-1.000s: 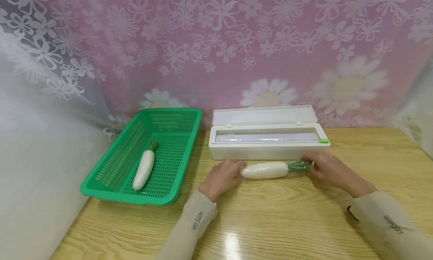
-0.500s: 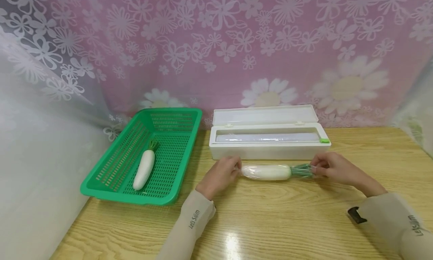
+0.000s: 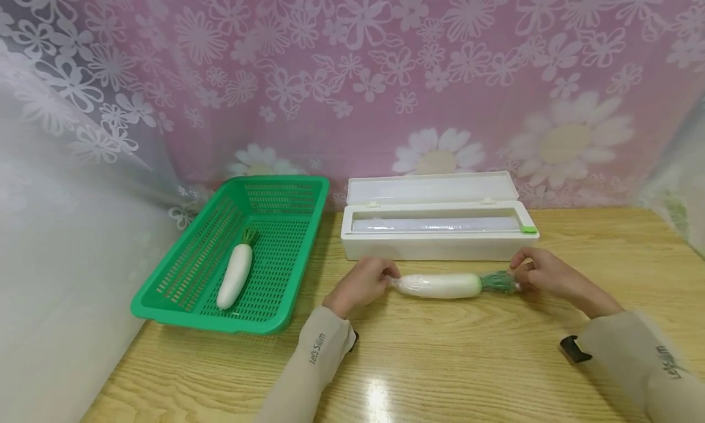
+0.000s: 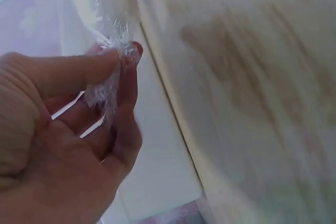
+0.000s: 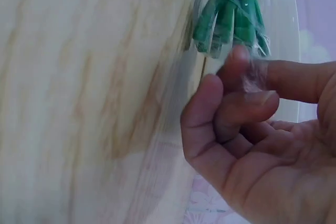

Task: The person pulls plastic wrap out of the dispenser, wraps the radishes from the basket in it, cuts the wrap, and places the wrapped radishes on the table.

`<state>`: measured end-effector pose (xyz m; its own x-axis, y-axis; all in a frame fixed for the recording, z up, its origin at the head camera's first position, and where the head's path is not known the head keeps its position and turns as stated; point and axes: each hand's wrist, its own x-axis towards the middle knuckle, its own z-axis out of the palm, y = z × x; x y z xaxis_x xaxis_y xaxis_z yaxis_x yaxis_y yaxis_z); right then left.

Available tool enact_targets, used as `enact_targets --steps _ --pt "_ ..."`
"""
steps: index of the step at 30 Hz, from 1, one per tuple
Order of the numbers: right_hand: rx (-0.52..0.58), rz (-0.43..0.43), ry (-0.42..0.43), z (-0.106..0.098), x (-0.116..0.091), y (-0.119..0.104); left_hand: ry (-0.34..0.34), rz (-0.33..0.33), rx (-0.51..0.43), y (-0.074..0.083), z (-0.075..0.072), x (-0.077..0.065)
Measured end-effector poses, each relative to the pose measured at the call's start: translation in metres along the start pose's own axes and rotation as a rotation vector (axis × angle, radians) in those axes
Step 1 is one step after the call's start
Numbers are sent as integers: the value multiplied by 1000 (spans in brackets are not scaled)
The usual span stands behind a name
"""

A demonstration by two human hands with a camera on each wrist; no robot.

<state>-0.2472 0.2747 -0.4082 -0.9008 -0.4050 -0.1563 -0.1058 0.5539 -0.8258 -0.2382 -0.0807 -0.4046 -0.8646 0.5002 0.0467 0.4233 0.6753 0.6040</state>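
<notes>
I've got left hand [image 3: 360, 285] pinching wrap [image 4: 106, 92] by radish [image 3: 439, 286] tip | right hand [image 3: 555, 282] pinching wrap past greens [image 3: 497, 282] | forearms [image 3: 308, 362] angled inward

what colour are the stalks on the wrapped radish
The stalks are green, clearest in the right wrist view.

The place looks like a home kitchen corner, curtained off: a pink, white-flowered sheet [image 3: 380, 98] hangs straight ahead at 12 o'clock and a whitish, translucent sheet [image 3: 71, 227] at 9 o'clock. A pale, wood-grained table [image 3: 440, 362] has kitchen goods: a green, slotted plastic basket [image 3: 204, 320] at 10, a long, white, open film box [image 3: 439, 248] and a white, green-topped, film-wrapped radish [image 3: 440, 286] at 12.
</notes>
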Motion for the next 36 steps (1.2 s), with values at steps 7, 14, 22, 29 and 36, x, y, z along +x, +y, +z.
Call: enact_targets --steps 7,14,22,29,36 --pt "-67 -79 95 2 2 -2 199 -6 319 3 9 5" --pt "-67 -93 29 -9 -2 3 228 -126 284 7 11 6" --pt "-119 -175 55 -6 -4 11 169 -139 -17 6 12 7" --pt "-155 -68 136 -3 -3 7 94 -183 -205 10 13 4" --pt "44 -17 152 0 -4 8 104 -189 -271 8 17 2"
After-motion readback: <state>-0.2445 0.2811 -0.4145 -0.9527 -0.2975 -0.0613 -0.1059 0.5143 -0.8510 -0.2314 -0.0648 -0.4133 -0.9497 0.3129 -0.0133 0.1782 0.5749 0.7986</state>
